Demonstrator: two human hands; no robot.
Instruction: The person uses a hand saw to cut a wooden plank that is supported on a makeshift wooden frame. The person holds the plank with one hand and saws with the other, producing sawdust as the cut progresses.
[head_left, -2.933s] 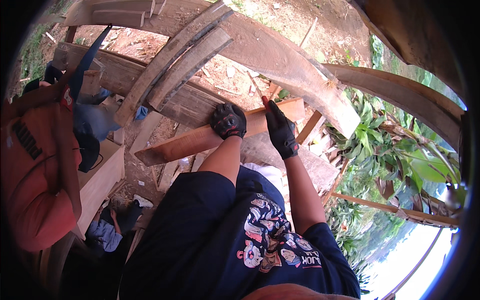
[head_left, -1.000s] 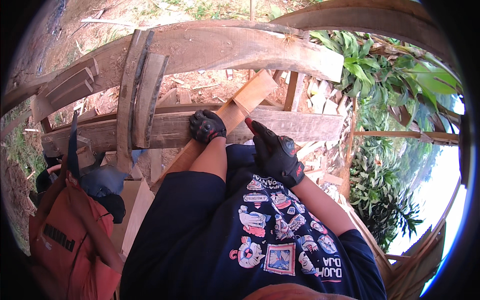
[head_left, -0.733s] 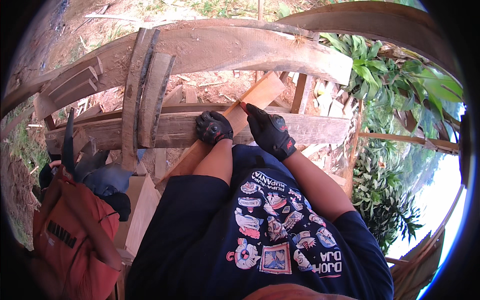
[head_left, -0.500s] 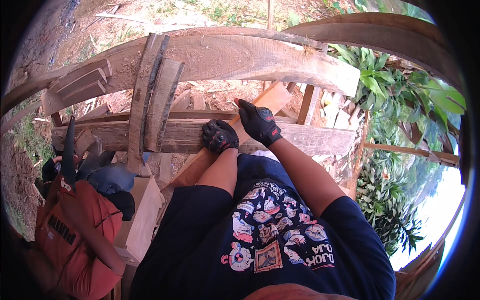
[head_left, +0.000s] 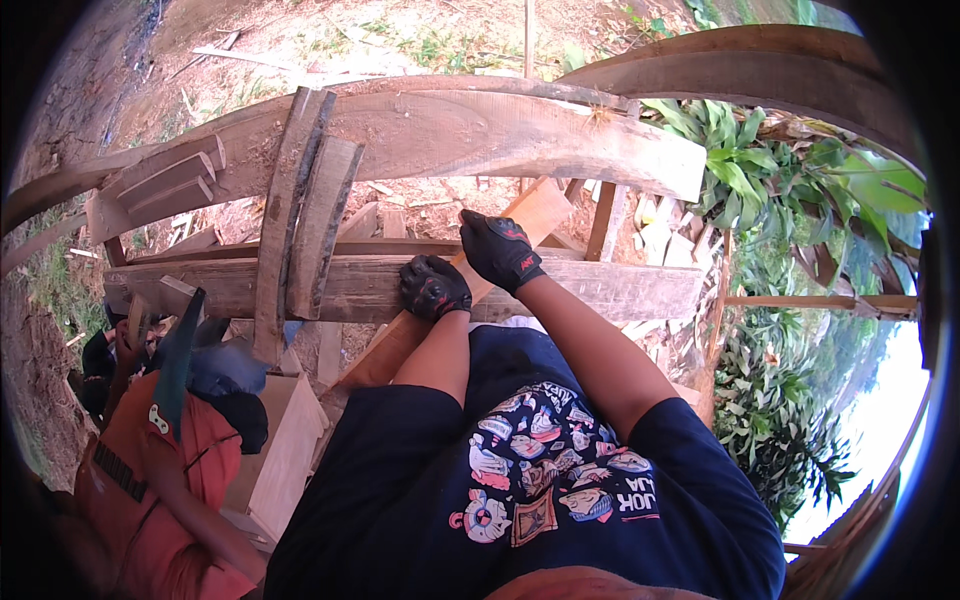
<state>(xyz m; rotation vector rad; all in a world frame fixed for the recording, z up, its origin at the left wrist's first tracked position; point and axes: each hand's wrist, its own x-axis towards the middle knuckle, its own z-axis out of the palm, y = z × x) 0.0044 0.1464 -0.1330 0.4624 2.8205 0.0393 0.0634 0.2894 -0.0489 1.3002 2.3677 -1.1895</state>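
Observation:
A light-brown wooden plank (head_left: 538, 208) lies slantwise across a weathered beam (head_left: 590, 284), its near end running down toward my left side. My left hand (head_left: 435, 287), in a black glove, is closed at the plank's left edge, resting over the beam. Farther up the plank sits my right hand (head_left: 498, 250), gloved too, with its fingers curled in against the wood. Whatever may be inside those curled fingers is hidden. Both forearms reach forward from my dark printed shirt.
At lower left a co-worker in an orange shirt (head_left: 195, 445) holds a handsaw (head_left: 180, 355). Two short boards (head_left: 325, 220) stand across the beams. A broad curved plank (head_left: 480, 130) spans the far side. Leafy plants (head_left: 770, 410) grow at right.
My right hand has shifted slightly left and nearer along the plank. The left hand keeps its place on the plank. The co-worker's saw has tilted to the right.

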